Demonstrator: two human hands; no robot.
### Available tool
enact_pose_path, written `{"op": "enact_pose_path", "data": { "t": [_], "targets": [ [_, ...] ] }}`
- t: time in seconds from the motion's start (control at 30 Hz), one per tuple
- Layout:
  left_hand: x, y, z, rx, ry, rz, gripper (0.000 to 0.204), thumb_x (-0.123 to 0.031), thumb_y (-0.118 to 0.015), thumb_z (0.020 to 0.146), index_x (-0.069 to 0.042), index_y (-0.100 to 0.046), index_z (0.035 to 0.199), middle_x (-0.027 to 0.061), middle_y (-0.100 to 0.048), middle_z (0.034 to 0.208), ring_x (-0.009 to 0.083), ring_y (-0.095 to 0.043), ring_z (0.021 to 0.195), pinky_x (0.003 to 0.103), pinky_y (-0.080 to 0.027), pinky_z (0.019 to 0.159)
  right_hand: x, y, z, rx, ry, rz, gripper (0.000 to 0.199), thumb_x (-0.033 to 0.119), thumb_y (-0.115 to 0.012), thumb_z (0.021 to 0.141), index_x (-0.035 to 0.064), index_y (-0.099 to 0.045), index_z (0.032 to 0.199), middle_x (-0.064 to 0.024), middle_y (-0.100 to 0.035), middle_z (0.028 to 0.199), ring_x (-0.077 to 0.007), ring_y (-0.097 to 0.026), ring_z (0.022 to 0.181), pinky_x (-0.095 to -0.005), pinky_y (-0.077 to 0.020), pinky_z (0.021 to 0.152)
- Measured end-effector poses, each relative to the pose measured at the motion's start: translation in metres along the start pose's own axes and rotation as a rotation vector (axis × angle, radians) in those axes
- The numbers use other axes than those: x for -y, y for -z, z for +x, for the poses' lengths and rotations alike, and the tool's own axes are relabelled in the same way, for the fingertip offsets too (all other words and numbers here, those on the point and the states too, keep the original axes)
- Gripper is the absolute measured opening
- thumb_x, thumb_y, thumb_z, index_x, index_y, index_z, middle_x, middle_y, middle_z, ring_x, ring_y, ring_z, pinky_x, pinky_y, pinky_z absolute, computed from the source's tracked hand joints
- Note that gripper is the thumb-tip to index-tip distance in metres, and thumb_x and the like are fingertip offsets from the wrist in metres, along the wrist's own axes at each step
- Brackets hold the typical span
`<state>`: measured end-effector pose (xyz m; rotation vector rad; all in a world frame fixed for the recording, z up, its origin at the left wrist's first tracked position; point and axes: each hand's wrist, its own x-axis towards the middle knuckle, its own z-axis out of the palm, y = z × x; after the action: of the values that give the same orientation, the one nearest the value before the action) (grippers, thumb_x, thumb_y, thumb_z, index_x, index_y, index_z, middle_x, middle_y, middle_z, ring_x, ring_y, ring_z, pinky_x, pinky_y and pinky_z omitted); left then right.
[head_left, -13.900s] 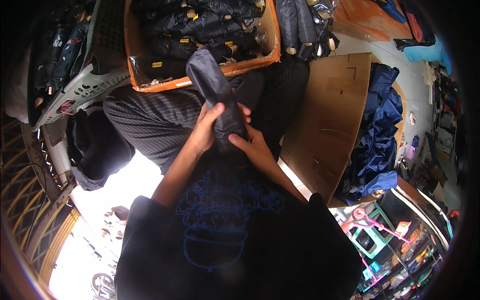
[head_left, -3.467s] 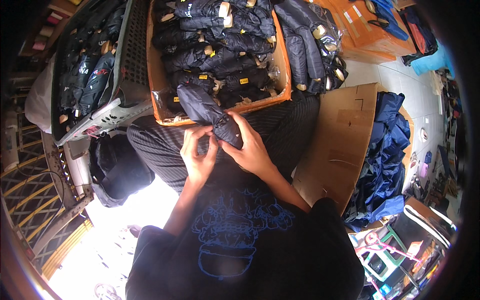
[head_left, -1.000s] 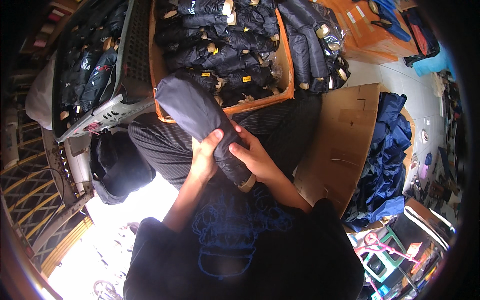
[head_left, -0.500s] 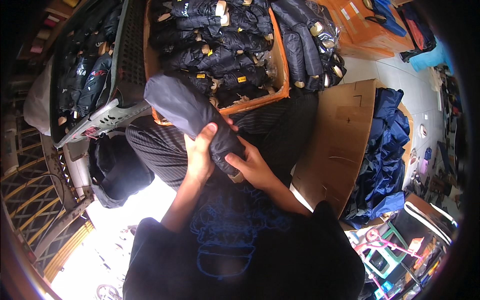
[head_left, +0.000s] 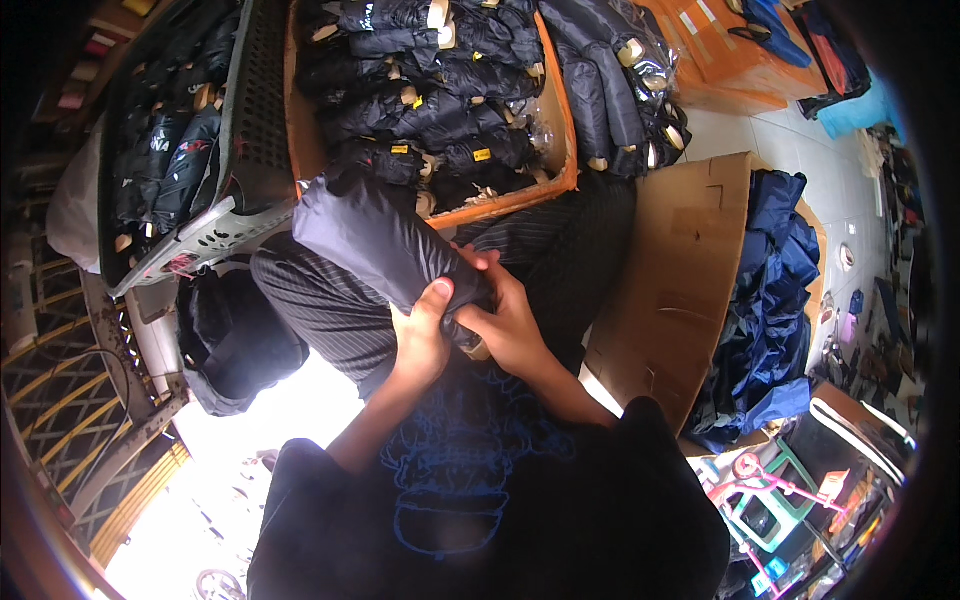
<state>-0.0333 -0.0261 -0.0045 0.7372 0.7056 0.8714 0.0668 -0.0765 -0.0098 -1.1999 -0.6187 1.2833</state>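
Over my lap I hold a dark rolled fabric bundle [head_left: 375,240], long and puffy, tilted up to the left. My left hand [head_left: 425,335] grips its lower end from below, thumb on top. My right hand [head_left: 505,320] is closed on the same end from the right, fingers wrapped over it. Just beyond the bundle stands an orange crate [head_left: 560,150] packed with several similar dark rolled bundles with tan and yellow tags.
A grey perforated plastic basket [head_left: 235,140] with more dark bundles leans at the left. A black bag [head_left: 235,340] lies by my left knee. A brown cardboard box [head_left: 680,290] holding blue fabric [head_left: 775,300] stands at the right. More bagged rolls [head_left: 620,80] lie past the crate.
The bundle has swung further left and lower across my lap, and both hands have slid to grip its lower end closer together.
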Motion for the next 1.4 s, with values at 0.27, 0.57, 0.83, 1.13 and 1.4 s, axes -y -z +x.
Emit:
{"op": "enact_pose_path", "data": {
  "t": [0.27,0.57,0.83,1.13,1.4],
  "targets": [
    [0.009,-0.001,0.000,0.079,-0.042,0.055,0.055,-0.038,-0.055,0.088,0.006,-0.048,0.118,0.0210,-0.060,0.115,0.0339,-0.050,0.124,0.045,-0.031,0.109,0.005,-0.007,-0.001,-0.089,0.018,0.021,0.044,-0.001,-0.067,0.076,-0.0018,-0.052,0.118,-0.0082,-0.059,0.109,-0.0138,-0.056,0.106,-0.0291,-0.0439,0.091],
    [-0.015,0.009,0.030,0.100,-0.215,-0.072,0.079,-0.049,-0.069,0.079,0.006,-0.042,0.129,0.0248,-0.051,0.131,0.0330,-0.053,0.120,0.044,-0.039,0.105,0.003,-0.001,0.003,-0.090,0.120,-0.220,0.039,0.004,-0.074,0.074,0.0003,-0.050,0.105,-0.0098,-0.064,0.097,-0.0163,-0.063,0.090,-0.0301,-0.0488,0.079],
    [-0.030,0.018,0.043,0.017,-0.156,-0.257,0.059,-0.024,-0.071,0.083,0.000,-0.038,0.126,0.0147,-0.058,0.095,0.0250,-0.064,0.082,0.040,-0.057,0.076,0.016,-0.017,0.007,0.119,-0.273,0.205,0.042,0.024,-0.053,0.097,0.0009,-0.034,0.127,-0.0136,-0.059,0.081,-0.0141,-0.059,0.055,-0.0231,-0.0403,0.039],
    [-0.017,0.007,0.026,0.058,-0.083,-0.087,0.056,-0.022,-0.073,0.077,0.004,-0.045,0.118,0.0171,-0.061,0.095,0.0275,-0.065,0.088,0.039,-0.052,0.087,-0.008,-0.024,-0.001,0.003,-0.046,0.187,0.049,0.020,-0.054,0.098,-0.0006,-0.031,0.136,-0.0079,-0.056,0.088,-0.0072,-0.049,0.050,-0.0210,-0.0356,0.039],
    [-0.025,0.000,0.019,0.095,0.087,-0.004,0.061,-0.025,-0.075,0.074,0.004,-0.049,0.121,0.0196,-0.055,0.128,0.0220,-0.059,0.105,0.035,-0.047,0.092,-0.016,-0.018,0.005,0.008,0.150,0.027,0.051,0.015,-0.054,0.096,-0.0017,-0.029,0.138,-0.0060,-0.054,0.094,-0.0062,-0.047,0.053,-0.0224,-0.0384,0.045]
  ]
}}
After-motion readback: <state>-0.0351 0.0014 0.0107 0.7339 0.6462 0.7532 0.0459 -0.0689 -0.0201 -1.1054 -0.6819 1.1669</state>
